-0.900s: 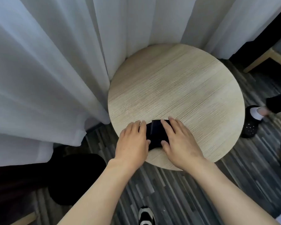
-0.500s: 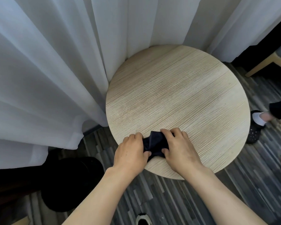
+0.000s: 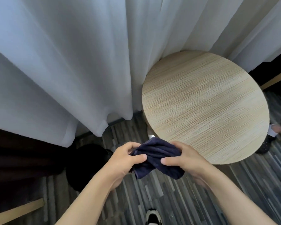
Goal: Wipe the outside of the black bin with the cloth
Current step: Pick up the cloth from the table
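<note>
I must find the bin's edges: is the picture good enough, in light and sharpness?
Head view: the black bin sinks into shadow, its edges hard to trace; the wide lens curves the curtain; the cloth and both hands look sharp; soft daylight, no glare.

A crumpled dark navy cloth (image 3: 156, 157) is held up; the black bin (image 3: 86, 166) stands at its nine o'clock.

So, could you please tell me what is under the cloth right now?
The cloth is held up by the left hand and right hand. Below it shows striped floor, with the black bin to the left. The floor directly beneath is covered.
</note>
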